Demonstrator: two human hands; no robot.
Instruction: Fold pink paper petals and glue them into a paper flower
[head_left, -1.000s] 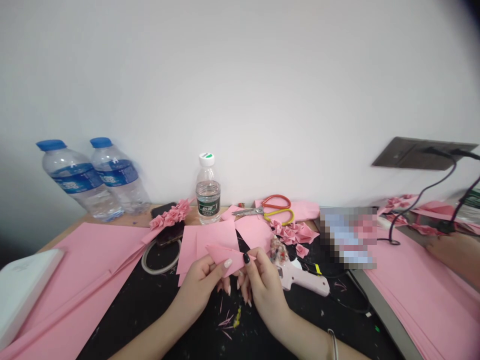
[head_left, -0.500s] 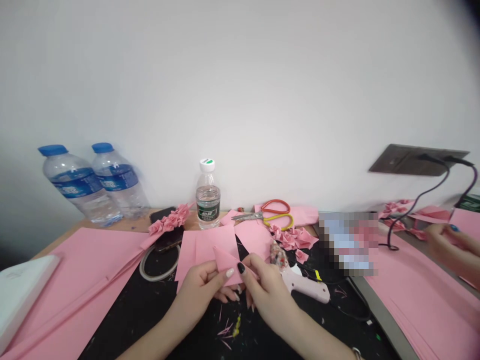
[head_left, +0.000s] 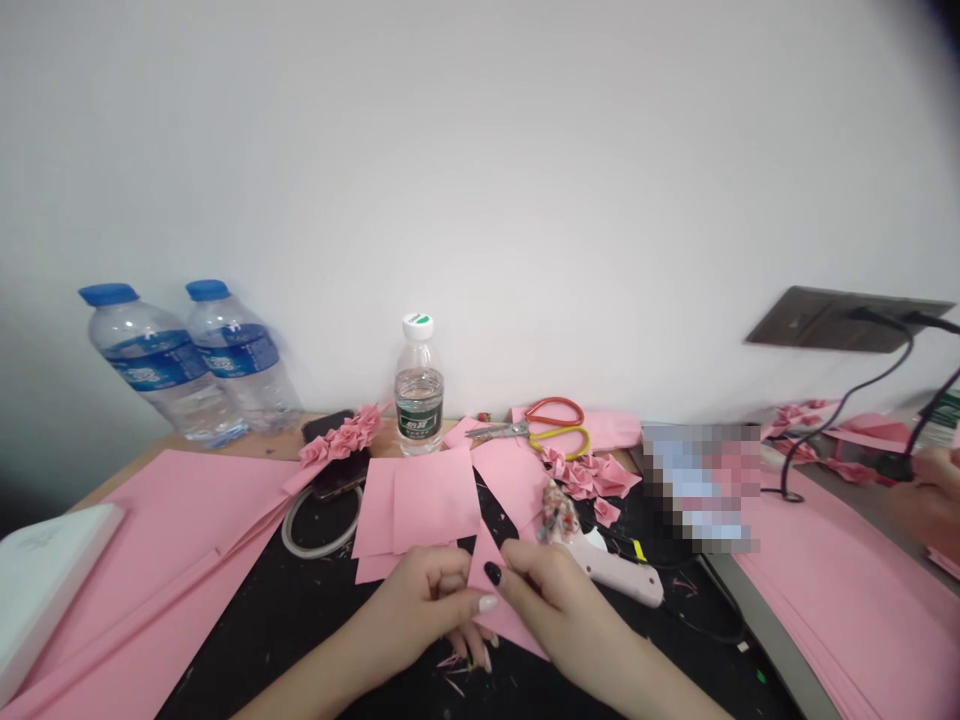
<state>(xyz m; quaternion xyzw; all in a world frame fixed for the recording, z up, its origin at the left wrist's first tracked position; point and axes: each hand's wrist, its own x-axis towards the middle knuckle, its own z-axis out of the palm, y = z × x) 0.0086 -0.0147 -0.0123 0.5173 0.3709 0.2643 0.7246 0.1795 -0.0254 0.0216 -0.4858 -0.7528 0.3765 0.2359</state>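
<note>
A small piece of folded pink paper (head_left: pixel 517 617) with a pointed top is held over the black mat, between my two hands. My left hand (head_left: pixel 424 605) pinches its left edge, with the thumb in front and the other fingers curled behind and below. On the right side, my right hand (head_left: pixel 553 590) grips it between thumb and forefinger. Just behind my left hand lie flat pink paper squares (head_left: pixel 436 497), overlapping one another. A pale pink glue gun (head_left: pixel 619 575) with a speckled tip rests to the right of my right hand.
Scissors (head_left: pixel 562 425), folded pink paper flowers (head_left: pixel 585 473) and a small water bottle (head_left: pixel 419 390) stand near the wall. At left are large pink sheets (head_left: pixel 172 540), a tape roll (head_left: pixel 291 540) and two large bottles (head_left: pixel 232 350). Another person's hand (head_left: pixel 930 510) is at far right.
The folded paper has turned and moved down and right, off the squares behind it. Both my hands are slightly lower. The other person's hand has shifted right.
</note>
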